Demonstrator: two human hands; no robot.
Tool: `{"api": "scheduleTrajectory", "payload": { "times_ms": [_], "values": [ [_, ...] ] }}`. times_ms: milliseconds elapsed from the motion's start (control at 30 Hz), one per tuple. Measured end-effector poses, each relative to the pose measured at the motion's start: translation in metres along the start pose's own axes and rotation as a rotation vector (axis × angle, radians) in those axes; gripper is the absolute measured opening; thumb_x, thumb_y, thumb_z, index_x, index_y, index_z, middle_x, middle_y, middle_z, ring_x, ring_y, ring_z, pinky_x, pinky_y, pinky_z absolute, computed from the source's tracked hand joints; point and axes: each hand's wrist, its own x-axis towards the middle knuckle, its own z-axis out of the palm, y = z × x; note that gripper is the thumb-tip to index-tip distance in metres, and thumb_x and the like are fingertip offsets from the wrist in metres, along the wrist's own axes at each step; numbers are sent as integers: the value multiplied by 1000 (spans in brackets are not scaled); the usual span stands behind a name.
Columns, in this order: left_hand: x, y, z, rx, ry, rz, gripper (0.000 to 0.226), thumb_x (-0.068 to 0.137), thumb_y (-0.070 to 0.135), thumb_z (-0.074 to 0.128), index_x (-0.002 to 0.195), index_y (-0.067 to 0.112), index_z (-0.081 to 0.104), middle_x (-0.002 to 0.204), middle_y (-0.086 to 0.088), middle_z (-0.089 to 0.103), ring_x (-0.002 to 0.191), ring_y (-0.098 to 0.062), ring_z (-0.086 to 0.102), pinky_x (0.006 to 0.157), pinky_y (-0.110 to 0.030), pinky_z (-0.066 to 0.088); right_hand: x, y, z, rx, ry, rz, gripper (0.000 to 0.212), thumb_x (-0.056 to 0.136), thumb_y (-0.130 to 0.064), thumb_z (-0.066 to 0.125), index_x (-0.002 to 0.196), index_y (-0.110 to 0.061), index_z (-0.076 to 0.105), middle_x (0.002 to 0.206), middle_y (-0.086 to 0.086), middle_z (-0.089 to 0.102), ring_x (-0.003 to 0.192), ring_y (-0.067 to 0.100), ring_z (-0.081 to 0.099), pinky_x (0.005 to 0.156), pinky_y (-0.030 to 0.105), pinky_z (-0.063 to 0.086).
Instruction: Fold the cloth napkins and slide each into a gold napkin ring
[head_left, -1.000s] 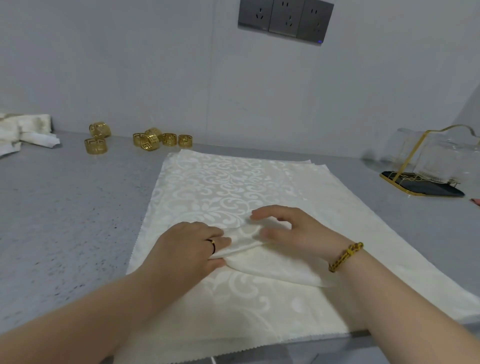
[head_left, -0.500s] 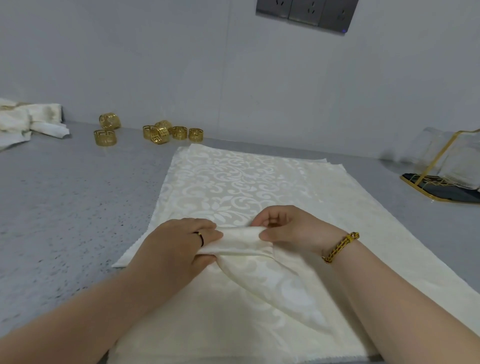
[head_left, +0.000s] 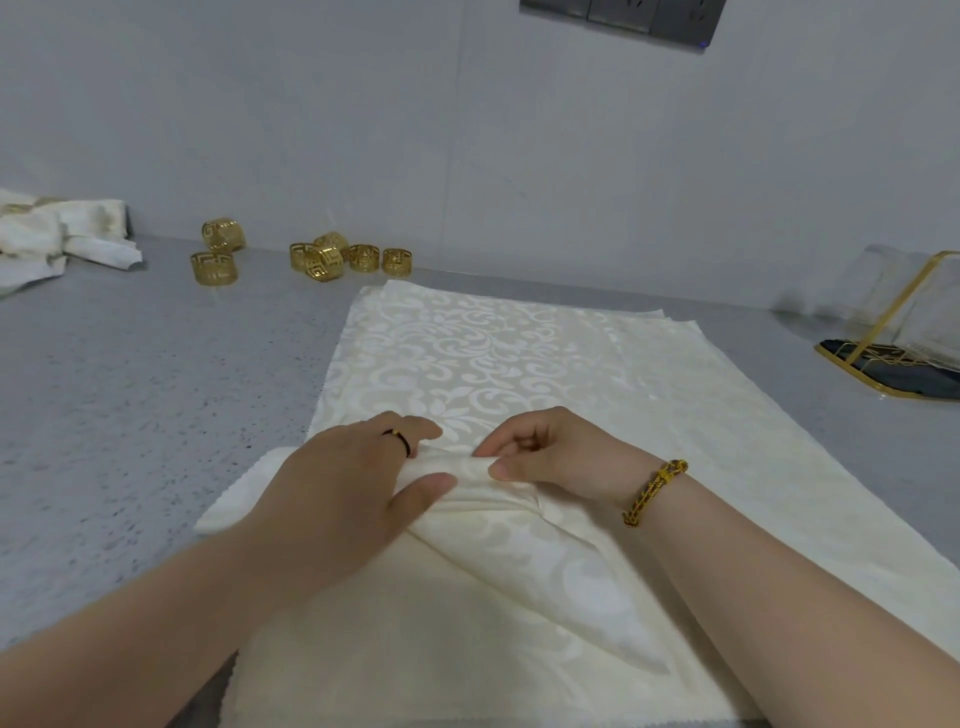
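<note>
While the left hand (head_left: 353, 483) and right hand (head_left: 556, 457) each pinch a fold of the top napkin (head_left: 493, 364) on the counter (head_left: 130, 389) | folding apparently under way, ringing not yet begun | rings (head_left: 332, 257) lie loose by the wall

1. A grey speckled counter (head_left: 130, 415) is seen, set against a pale wall.
2. Cream patterned napkins (head_left: 493, 353) are spread flat in a stack at its middle, and the near edge is brought up to the counter's front.
3. Two gold rings (head_left: 214, 267) are placed at the back left, one just behind the other. A cluster of further rings (head_left: 363, 257) is gathered to their right, near the napkins' far corner.
4. A heap of pale napkins (head_left: 62, 234) is laid at the far left.
5. A gold wire rack (head_left: 898, 384) on a dark base is stood at the right.
</note>
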Motion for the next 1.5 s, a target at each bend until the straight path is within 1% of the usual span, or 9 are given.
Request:
{"api": "scheduleTrajectory", "payload": {
  "times_ms": [67,267,567,667,933,1067,1167,1300,1500],
  "values": [
    [5,-2,0,10,-45,-37,49,89,58,29,133,37,33,108,24,38,110,0,44,82,-11,30,1,-3,3,-71,17,1,13,83,0,62,91,-8,66,50,-21,59,52,-9,54,60,5,40],
    [0,-13,-7,-65,-110,-169,18,87,45,52,100,41,41,83,26,29,89,-3,39,76,-15,24,8,-5,14,-256,91,25,21,79,-19,69,67,-33,59,44,-21,49,49,-8,47,85,26,25],
    [-11,-21,-11,-232,8,-308,19,83,32,62,71,35,48,75,14,53,67,2,47,55,-11,31,-19,-19,16,-189,428,-13,27,81,-25,66,66,-20,44,68,-7,47,60,7,42,56,15,35],
    [-12,-17,-10,-161,19,-295,21,85,35,59,70,36,44,73,15,51,65,2,44,53,-12,29,-45,-31,15,-298,333,23,32,76,-36,66,60,-20,43,66,-9,47,61,6,43,58,16,35],
    [-8,-18,-13,-96,-62,-173,31,85,37,58,69,42,32,87,27,37,89,-1,41,69,-16,26,-51,-26,21,-515,173,151,32,78,-22,68,56,-23,46,49,-13,46,41,-2,43,45,8,33],
    [3,-27,-10,-76,-115,-51,33,83,36,62,69,41,33,137,18,33,135,-5,20,104,-15,13,-40,-19,6,-389,147,158,30,79,-13,68,58,-19,48,56,-9,46,42,-3,42,47,6,32],
    [9,-31,-5,-120,-156,-49,30,84,34,61,69,38,35,138,12,42,128,-7,33,90,-8,24,-36,-21,-2,-384,132,180,26,81,-9,64,63,-21,50,63,-11,48,48,-5,45,51,5,34],
    [13,-34,0,-110,-151,-86,29,84,38,60,70,37,35,125,11,53,115,-8,45,82,-16,28,-28,-34,9,-676,350,-193,5,82,-13,56,84,-17,59,89,-6,53,85,8,47,75,12,33],
    [15,-39,0,-148,-175,-90,29,81,34,64,67,35,39,118,20,54,113,-7,47,87,-19,33,-10,-26,47,-1011,148,-505,28,66,-36,61,81,-13,67,78,0,67,72,22,64,72,23,49]
  ]
}}
